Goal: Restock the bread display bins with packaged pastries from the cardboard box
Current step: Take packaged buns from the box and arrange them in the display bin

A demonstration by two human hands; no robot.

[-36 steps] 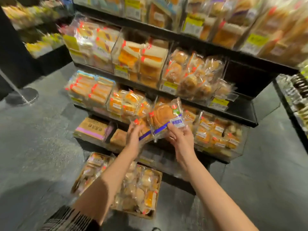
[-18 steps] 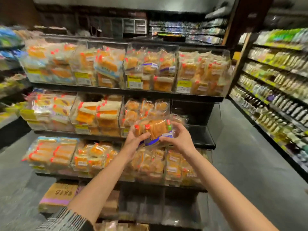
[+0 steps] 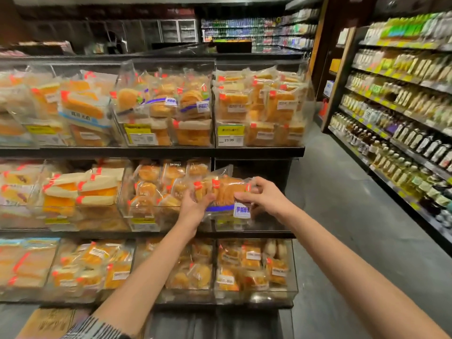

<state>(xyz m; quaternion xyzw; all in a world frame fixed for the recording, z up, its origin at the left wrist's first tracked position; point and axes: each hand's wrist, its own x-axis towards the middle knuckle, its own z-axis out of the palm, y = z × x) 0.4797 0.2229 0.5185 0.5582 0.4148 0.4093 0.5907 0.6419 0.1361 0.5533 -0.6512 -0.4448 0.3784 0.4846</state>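
A clear-wrapped pastry pack with a blue band and white label is held in front of the middle shelf. My left hand grips its left end from below. My right hand pinches its right end. The pack hangs before a dark, bare-looking bin at the right of the middle shelf. A top-shelf bin holds similar blue-banded packs. The cardboard box of pastries is out of view.
Three tiers of clear bins full of wrapped breads fill the rack. A closed cardboard carton lies on the floor at lower left. An aisle of grey floor runs to the right, beside shelves of bottles.
My view has lifted from the floor box to the upper shelves. Both hands have carried the pack up from the lower bins to the middle shelf, a little to the right.
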